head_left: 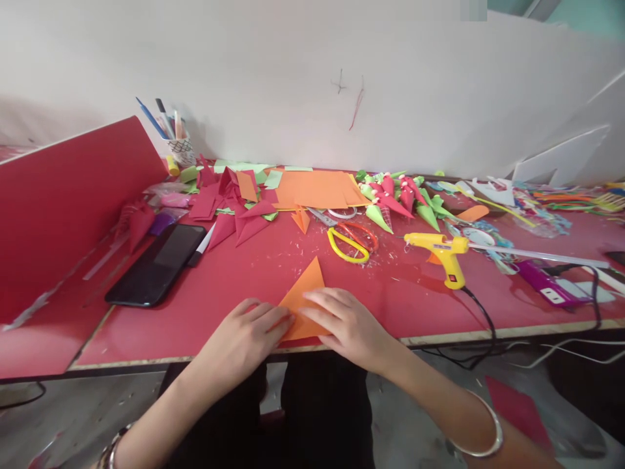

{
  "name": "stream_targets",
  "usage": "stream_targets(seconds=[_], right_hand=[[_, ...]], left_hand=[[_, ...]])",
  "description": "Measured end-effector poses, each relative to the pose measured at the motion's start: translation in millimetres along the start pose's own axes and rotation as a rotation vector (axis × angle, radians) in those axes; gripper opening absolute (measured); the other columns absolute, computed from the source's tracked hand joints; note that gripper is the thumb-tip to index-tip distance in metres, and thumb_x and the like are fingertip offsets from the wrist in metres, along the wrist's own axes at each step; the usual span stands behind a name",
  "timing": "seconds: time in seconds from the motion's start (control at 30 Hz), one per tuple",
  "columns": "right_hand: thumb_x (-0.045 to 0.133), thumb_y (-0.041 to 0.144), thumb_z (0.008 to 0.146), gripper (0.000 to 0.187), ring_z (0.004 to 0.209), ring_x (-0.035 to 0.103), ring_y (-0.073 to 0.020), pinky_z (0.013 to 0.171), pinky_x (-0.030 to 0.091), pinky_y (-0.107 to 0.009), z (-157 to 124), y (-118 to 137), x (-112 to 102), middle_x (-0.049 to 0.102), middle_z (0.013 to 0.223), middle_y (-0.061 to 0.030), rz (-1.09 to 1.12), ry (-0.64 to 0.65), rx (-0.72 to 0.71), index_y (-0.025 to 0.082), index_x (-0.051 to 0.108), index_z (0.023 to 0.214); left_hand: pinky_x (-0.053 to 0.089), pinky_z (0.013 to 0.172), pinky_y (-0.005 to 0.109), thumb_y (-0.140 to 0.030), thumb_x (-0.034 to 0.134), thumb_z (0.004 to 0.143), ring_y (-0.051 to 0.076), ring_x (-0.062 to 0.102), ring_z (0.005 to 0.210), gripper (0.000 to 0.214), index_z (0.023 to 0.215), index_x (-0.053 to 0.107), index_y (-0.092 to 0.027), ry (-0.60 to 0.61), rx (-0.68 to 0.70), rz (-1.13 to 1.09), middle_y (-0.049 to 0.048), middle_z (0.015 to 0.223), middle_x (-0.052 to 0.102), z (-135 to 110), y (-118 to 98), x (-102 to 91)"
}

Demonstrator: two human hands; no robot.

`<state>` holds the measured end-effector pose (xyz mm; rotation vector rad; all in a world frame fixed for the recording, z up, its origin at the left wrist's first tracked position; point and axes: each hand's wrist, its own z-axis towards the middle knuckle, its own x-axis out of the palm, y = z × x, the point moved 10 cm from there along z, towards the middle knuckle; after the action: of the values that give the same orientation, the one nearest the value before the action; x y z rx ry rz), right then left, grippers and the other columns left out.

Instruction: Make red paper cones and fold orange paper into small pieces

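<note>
A folded sheet of orange paper (305,288), triangular with its point upward, lies at the table's front edge. My left hand (249,332) has its fingers drawn together on the paper's lower left edge, the thumb hidden. My right hand (349,326) rests on the paper's right side, its fingers stretched out and slightly apart. Beyond the paper's tip lie scissors (349,247) with yellow and red handles, and a small folded orange piece (301,220).
A yellow glue gun (446,251) with a long glue stick lies at right, its cord running over the edge near a purple power strip (549,283). At left are a black phone (159,264) and upright red board (73,202). Orange sheets (310,189) and paper cones (390,195) line the back.
</note>
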<state>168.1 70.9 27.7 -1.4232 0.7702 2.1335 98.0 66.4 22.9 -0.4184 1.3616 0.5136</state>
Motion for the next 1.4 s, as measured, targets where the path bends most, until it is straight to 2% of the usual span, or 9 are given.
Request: stream_targets(seconds=[0.13, 0.3, 0.47, 0.67, 0.97, 1.17, 1.27, 1.33, 1.4], right_hand=[[0.054, 0.014, 0.079, 0.033, 0.099, 0.051, -0.0165, 0.088, 0.042, -0.030, 3.2, -13.2, 6.4, 0.058, 0.109, -0.0051, 0.198, 0.079, 0.066, 0.018, 0.055, 0.111], [0.050, 0.020, 0.084, 0.017, 0.090, 0.055, -0.0135, 0.081, 0.045, -0.027, 9.5, -26.7, 6.4, 0.062, 0.097, -0.0034, 0.371, 0.000, 0.114, 0.020, 0.063, 0.094], [0.057, 0.023, 0.079, 0.009, 0.085, 0.057, -0.0139, 0.077, 0.045, -0.026, 13.9, -40.9, 6.3, 0.062, 0.089, -0.0038, 0.494, -0.052, 0.221, 0.018, 0.063, 0.082], [0.061, 0.024, 0.075, 0.009, 0.078, 0.058, -0.0144, 0.072, 0.045, -0.026, 14.0, -52.3, 5.6, 0.060, 0.083, -0.0033, 0.498, -0.098, 0.367, 0.016, 0.060, 0.080], [0.062, 0.023, 0.074, 0.009, 0.078, 0.055, -0.0154, 0.070, 0.044, -0.026, 14.2, -58.3, 10.2, 0.057, 0.084, -0.0041, 0.424, -0.066, 0.443, 0.015, 0.058, 0.077], [0.061, 0.024, 0.075, 0.010, 0.082, 0.053, -0.0178, 0.073, 0.045, -0.029, 14.0, -56.7, 11.3, 0.056, 0.088, -0.0066, 0.308, -0.088, 0.417, 0.015, 0.057, 0.077], [0.061, 0.023, 0.075, 0.009, 0.084, 0.053, -0.0185, 0.075, 0.045, -0.030, 13.8, -56.0, 11.8, 0.056, 0.090, -0.0071, 0.285, -0.091, 0.411, 0.015, 0.057, 0.076], [0.062, 0.023, 0.075, 0.009, 0.084, 0.053, -0.0187, 0.075, 0.045, -0.030, 13.9, -56.0, 12.6, 0.056, 0.089, -0.0068, 0.281, -0.086, 0.414, 0.015, 0.057, 0.077], [0.062, 0.022, 0.074, 0.009, 0.084, 0.053, -0.0188, 0.075, 0.045, -0.031, 14.3, -56.0, 13.1, 0.056, 0.089, -0.0067, 0.282, -0.082, 0.418, 0.015, 0.057, 0.078]], left_hand=[[0.048, 0.065, 0.030, -0.020, 0.044, 0.086, 0.018, 0.058, 0.080, 0.021, 0.102, 0.057, -0.018, -0.003, -0.136, -0.078, 0.0058, 0.098, 0.062, 0.8, 11.8, 1.8], [0.047, 0.065, 0.026, -0.026, 0.043, 0.087, 0.016, 0.058, 0.078, 0.019, 0.094, 0.059, -0.020, -0.080, -0.223, -0.207, 0.0034, 0.089, 0.061, 6.6, 23.6, 5.4], [0.044, 0.061, 0.022, -0.030, 0.046, 0.085, 0.013, 0.056, 0.072, 0.018, 0.083, 0.061, -0.020, -0.145, -0.336, -0.302, 0.0013, 0.081, 0.060, 3.2, 38.9, 11.0], [0.036, 0.053, 0.021, -0.035, 0.045, 0.084, 0.012, 0.053, 0.062, 0.025, 0.071, 0.058, -0.018, -0.118, -0.473, -0.290, 0.0001, 0.071, 0.057, -1.7, 50.5, 16.3], [0.033, 0.054, 0.024, -0.038, 0.052, 0.079, 0.013, 0.046, 0.056, 0.031, 0.057, 0.046, -0.017, -0.077, -0.597, -0.246, -0.0016, 0.060, 0.049, -8.4, 67.3, 15.2], [0.033, 0.053, 0.023, -0.038, 0.051, 0.079, 0.013, 0.049, 0.058, 0.029, 0.059, 0.047, -0.018, -0.015, -0.664, -0.229, -0.0023, 0.060, 0.051, -16.3, 72.3, 17.0], [0.037, 0.054, 0.024, -0.036, 0.048, 0.082, 0.014, 0.054, 0.061, 0.022, 0.071, 0.054, -0.019, -0.022, -0.648, -0.153, -0.0005, 0.071, 0.056, -18.1, 71.1, 13.7], [0.040, 0.059, 0.026, -0.033, 0.045, 0.084, 0.016, 0.058, 0.072, 0.022, 0.096, 0.054, -0.018, -0.088, -0.603, -0.078, 0.0044, 0.092, 0.058, -17.0, 68.9, 4.2], [0.042, 0.067, 0.027, -0.025, 0.042, 0.085, 0.017, 0.057, 0.085, 0.034, 0.119, 0.043, -0.021, -0.107, -0.463, -0.006, 0.0081, 0.114, 0.051, -9.4, 59.1, -2.7]])
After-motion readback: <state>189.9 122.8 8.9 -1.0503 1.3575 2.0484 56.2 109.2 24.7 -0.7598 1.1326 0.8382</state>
